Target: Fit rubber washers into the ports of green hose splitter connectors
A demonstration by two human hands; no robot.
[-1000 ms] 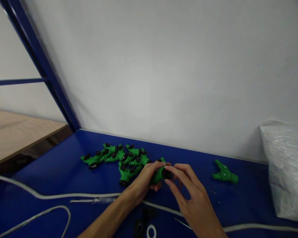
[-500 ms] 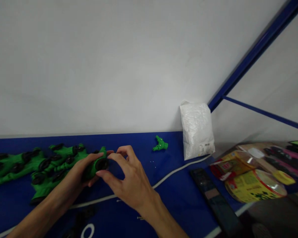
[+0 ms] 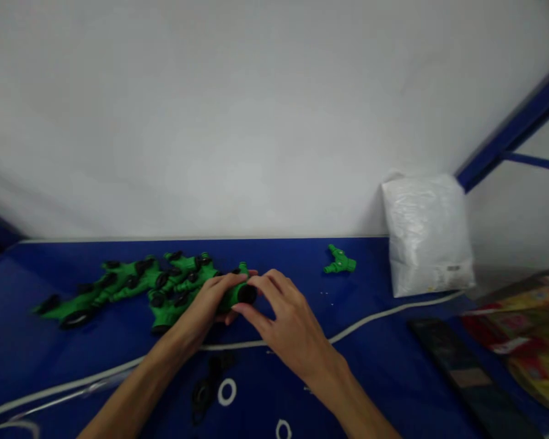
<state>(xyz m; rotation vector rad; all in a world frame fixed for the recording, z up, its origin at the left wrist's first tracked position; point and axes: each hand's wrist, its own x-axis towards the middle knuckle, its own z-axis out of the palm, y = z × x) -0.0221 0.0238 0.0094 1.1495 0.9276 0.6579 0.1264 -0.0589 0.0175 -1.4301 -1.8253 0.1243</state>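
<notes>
My left hand [image 3: 210,300] is wrapped round a green Y-shaped hose splitter [image 3: 229,297] with a black collar at its wide end. My right hand [image 3: 289,314] has its thumb and fingers closed on that collar [image 3: 247,294], which faces right. The fingers cover much of the splitter. Left of my hands lies a pile of similar green splitters [image 3: 132,277] with black parts on them. Farther right, near the wall, sits a smaller green Y-shaped piece [image 3: 341,261] by itself.
A white cable [image 3: 361,326] crosses the blue table [image 3: 132,353]. In front lie black parts [image 3: 204,390] and white rings [image 3: 227,392]. Toward the right are a white plastic package [image 3: 427,235] against the wall, a dark flat object [image 3: 466,366] and colourful packets [image 3: 516,323].
The view has swung left, so everything appears farther right. Both hands keep their hold on the splitter, with little change in grip.
</notes>
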